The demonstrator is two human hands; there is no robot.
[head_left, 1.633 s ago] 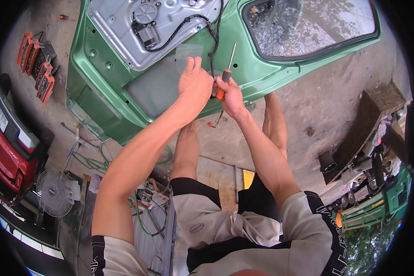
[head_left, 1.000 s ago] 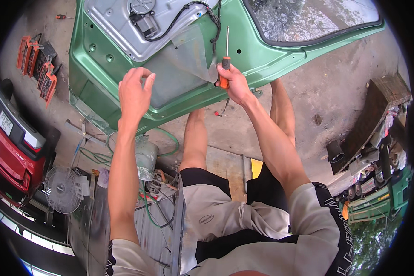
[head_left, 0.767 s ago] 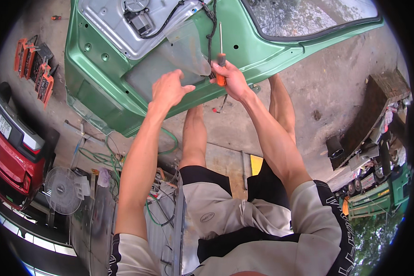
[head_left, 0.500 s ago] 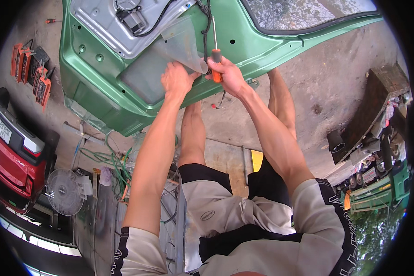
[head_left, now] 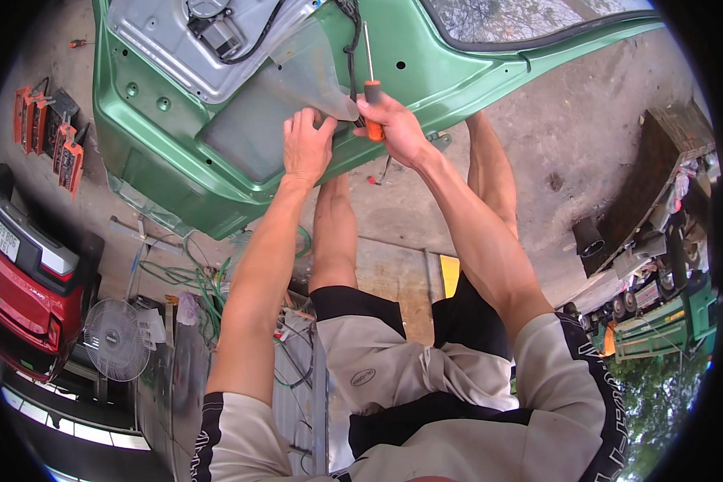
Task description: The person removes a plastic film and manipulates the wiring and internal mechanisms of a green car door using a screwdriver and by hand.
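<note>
My right hand (head_left: 398,132) is closed round the orange and grey handle of a screwdriver (head_left: 374,127), its metal shaft pointing up and away from me. My left hand (head_left: 308,149) rests at the lower edge of a cloudy plastic sheet (head_left: 309,68), fingers bent; what they grip, if anything, is hidden. The sheet is partly lifted and curls toward my right hand. It covers part of a green vehicle door (head_left: 177,165). Dark wiring (head_left: 352,52) runs down the door to beside my right hand.
A grey metal panel with a motor (head_left: 221,36) sits on the door. Orange toolboxes (head_left: 48,132) stand open at left, near a red car (head_left: 28,297) and a fan (head_left: 116,339). Green hose (head_left: 209,293) lies below the door. A dark bench (head_left: 651,193) is at right.
My left hand's thumb has drawn in from the sheet's curled edge, and its fingers are more bent. The screwdriver stays in my right hand. The door sits slightly further left and up in view.
</note>
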